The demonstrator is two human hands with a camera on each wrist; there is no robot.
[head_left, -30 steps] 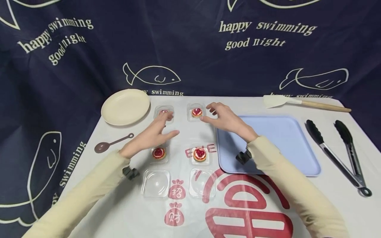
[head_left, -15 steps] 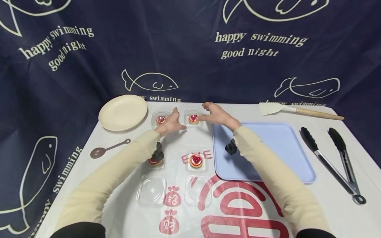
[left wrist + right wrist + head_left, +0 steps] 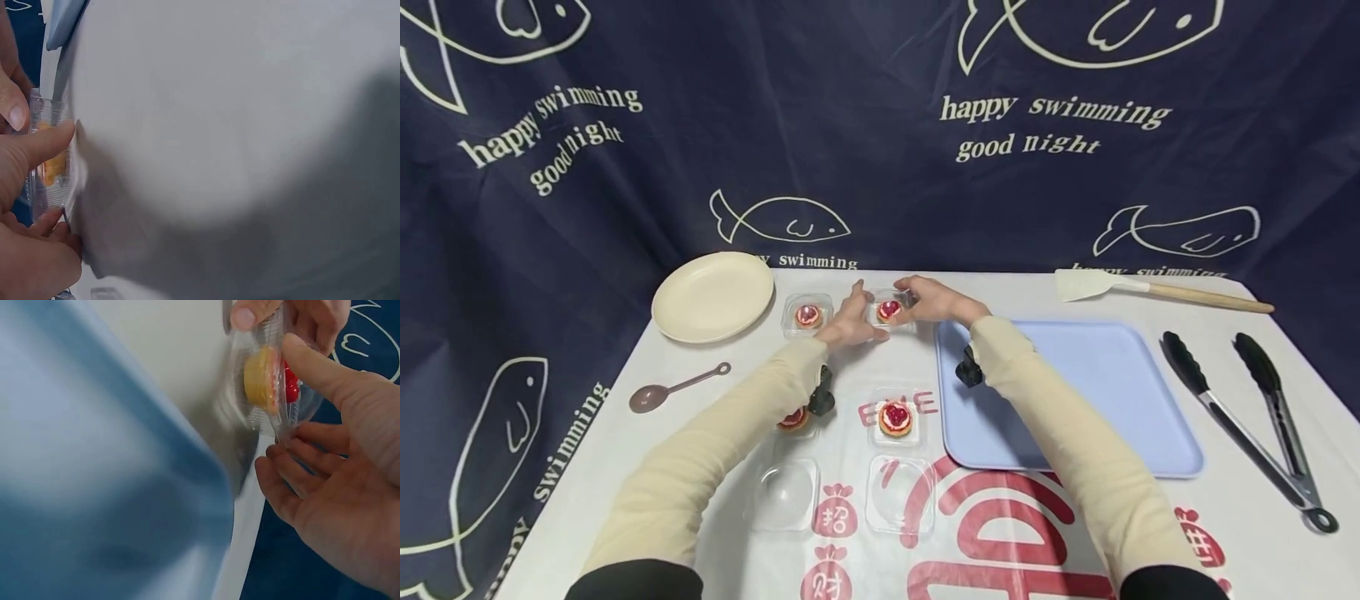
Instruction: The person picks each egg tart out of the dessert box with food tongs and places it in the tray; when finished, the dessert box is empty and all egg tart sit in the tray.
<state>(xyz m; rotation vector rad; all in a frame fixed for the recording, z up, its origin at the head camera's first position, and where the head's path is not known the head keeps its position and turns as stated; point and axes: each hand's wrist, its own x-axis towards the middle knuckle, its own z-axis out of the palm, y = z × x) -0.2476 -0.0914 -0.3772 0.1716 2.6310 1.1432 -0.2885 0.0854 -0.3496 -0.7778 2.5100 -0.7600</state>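
At the back of the table, both hands meet around a clear plastic box (image 3: 306, 407) holding a small tart (image 3: 889, 312) with a red heart-shaped topping. My left hand (image 3: 847, 325) grips the box's left side, its thumb (image 3: 53, 140) across the front and fingertips at one end. From the right, my right hand (image 3: 931, 302) holds it, thumb on the near side and fingers (image 3: 300, 465) around the far edge. Another boxed tart (image 3: 808, 315) stands just left of the left hand. Closer in sit a tart (image 3: 896, 418) and one partly hidden by the left wrist (image 3: 793, 418).
Two clear plastic containers (image 3: 786, 496) lie in front. A blue tray (image 3: 1075, 392) is at right, with black-tipped tongs (image 3: 1251, 429) beyond it and a spatula (image 3: 1157, 288) behind. A cream plate (image 3: 713, 297) and brown spoon (image 3: 677, 387) lie left. A dark curtain (image 3: 880, 125) hangs behind.
My left hand has moved right from the back-left boxed tart to the back-right one. My right hand has closed in on that same box. The head view has tilted slightly upward.
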